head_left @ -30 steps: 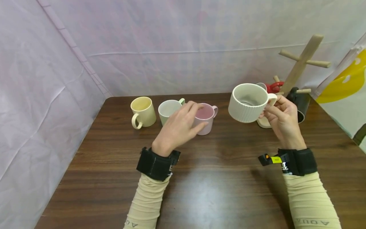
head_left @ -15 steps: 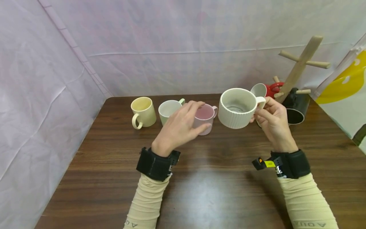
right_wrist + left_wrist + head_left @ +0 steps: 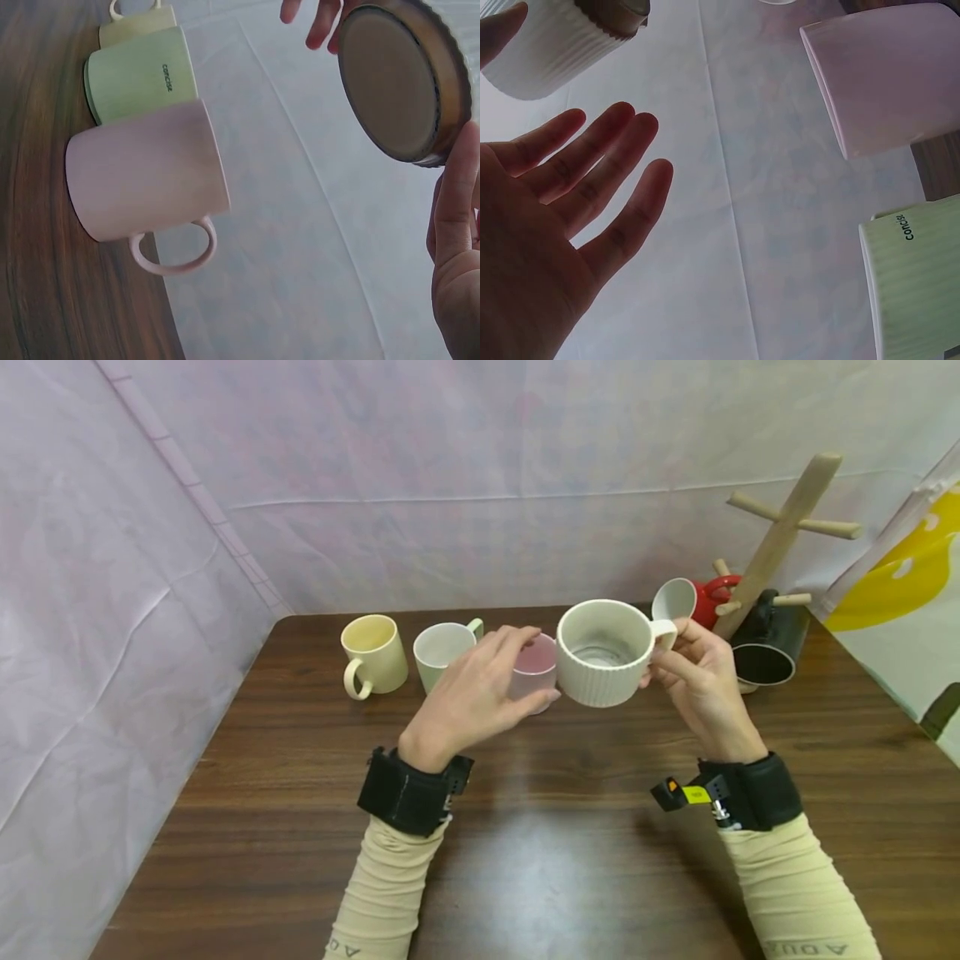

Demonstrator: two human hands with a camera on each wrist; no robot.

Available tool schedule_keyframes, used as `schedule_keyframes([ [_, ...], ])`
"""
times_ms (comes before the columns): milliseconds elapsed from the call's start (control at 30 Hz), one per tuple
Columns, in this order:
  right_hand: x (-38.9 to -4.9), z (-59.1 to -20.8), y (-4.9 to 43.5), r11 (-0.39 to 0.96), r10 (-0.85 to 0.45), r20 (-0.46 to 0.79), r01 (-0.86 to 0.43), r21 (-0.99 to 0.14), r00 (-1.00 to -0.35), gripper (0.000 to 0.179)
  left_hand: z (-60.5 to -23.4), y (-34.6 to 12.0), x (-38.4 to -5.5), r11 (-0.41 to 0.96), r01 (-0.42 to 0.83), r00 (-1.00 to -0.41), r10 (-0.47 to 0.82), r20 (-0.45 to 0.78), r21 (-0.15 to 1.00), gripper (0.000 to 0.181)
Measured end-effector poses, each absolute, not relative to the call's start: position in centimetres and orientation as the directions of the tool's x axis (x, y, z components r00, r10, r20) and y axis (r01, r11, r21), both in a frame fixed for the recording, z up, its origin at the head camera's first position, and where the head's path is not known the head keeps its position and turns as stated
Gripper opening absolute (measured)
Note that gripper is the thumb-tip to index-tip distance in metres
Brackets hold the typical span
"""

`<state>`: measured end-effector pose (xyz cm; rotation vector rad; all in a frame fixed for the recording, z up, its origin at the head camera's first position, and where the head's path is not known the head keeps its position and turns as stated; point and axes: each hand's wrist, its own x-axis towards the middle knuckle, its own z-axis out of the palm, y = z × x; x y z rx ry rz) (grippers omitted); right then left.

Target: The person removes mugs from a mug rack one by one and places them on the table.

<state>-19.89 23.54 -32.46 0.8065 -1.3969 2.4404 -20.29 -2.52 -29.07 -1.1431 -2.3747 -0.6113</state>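
Observation:
Raised above the table is a white ribbed mug (image 3: 602,685), upright, with its handle pointing right. My right hand (image 3: 701,689) pinches that handle. In the right wrist view the mug's brown-edged underside (image 3: 390,86) faces the camera. My left hand (image 3: 476,697) hovers with spread fingers just left of the white mug; whether its thumb touches the mug I cannot tell. Behind the left hand stand a pink mug (image 3: 534,681), partly hidden, and a pale green mug (image 3: 431,672). A yellow mug (image 3: 384,668) stands farther left.
A wooden mug tree (image 3: 780,547) rises at the back right. On its lower pegs hang a red mug (image 3: 707,603) and a black mug (image 3: 793,631). Pale curtains (image 3: 450,485) border the brown table (image 3: 375,860) at the back and left.
My right hand has carried the white mug left and slightly toward me, up to the left hand. More of the red and black mugs shows. My left hand has stayed almost still.

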Motion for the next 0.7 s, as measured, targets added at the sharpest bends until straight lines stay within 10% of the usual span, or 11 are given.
schedule_keyframes([
  [700,-19.6,-32.7,22.3,-0.487,-0.132,0.517,-0.398,-0.777,-0.846,0.014,-29.1,-2.3,-20.1,0.536,0.815,-0.561,0.637,0.528,0.220,0.066],
])
